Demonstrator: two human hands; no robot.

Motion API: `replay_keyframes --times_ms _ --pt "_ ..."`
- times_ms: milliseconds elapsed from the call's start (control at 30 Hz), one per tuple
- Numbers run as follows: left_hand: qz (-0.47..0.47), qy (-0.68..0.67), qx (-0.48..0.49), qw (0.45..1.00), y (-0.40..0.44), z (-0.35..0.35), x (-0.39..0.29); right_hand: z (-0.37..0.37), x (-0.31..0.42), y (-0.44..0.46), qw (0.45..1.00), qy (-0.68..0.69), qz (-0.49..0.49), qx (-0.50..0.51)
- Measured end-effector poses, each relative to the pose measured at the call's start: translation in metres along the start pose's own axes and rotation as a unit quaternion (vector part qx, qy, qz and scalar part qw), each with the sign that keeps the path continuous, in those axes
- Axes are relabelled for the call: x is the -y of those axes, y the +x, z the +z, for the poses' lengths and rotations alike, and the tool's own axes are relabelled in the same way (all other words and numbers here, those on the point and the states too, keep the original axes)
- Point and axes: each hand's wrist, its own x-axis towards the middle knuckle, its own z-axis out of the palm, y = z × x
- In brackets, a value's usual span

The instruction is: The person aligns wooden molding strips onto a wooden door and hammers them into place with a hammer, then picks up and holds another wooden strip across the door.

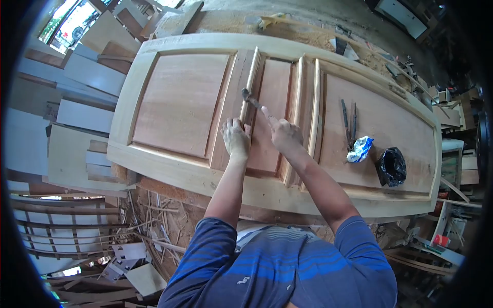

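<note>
A large wooden panel door lies flat before me, with recessed panels and raised moulding strips. My right hand is wrapped round the handle of a hammer, whose dark head is over a pale moulding strip. My left hand rests on the lower part of that same strip, fingers curled over it; whether it pinches anything small there is hidden. To the right, pincers with dark handles lie on the right panel, touching a crumpled blue-and-white packet.
A black plastic bag, its mouth open, sits near the door's right end. Boards are stacked to the left. Wood scraps litter the floor below, and sawdust covers the surface beyond the door.
</note>
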Motion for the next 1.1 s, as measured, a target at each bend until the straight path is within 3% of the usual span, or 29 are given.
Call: replay_keyframes --times_ms 133,267,433,567,667,800,933,1100 --pt "-0.026 0.006 0.06 0.998 0.016 -0.001 -0.002 -0.017 0.001 0.003 0.999 0.041 0.016 0.008" --pt "0.086 0.052 0.06 0.993 0.054 0.011 -0.008 -0.015 -0.008 0.022 0.993 0.097 0.048 -0.048" --pt "0.087 0.016 0.051 0.995 0.065 0.025 -0.004 -0.005 -0.031 0.091 0.989 0.105 0.05 -0.088" --pt "0.082 0.012 0.056 0.995 0.07 0.026 -0.005 -0.024 -0.031 0.162 0.992 0.072 0.096 -0.046" --pt "0.08 0.013 0.051 0.995 0.072 0.03 -0.004 -0.015 -0.034 0.197 0.982 0.092 0.072 -0.149" --pt "0.074 0.016 0.057 0.995 0.067 0.027 -0.006 -0.007 -0.045 0.218 0.997 -0.06 0.056 -0.006" --pt "0.083 0.011 0.048 0.995 0.069 0.029 -0.005 -0.022 -0.029 0.217 0.994 0.023 0.083 -0.066" --pt "0.094 0.008 0.05 0.994 0.07 0.027 -0.005 -0.01 -0.046 0.211 0.996 0.026 0.061 -0.056"
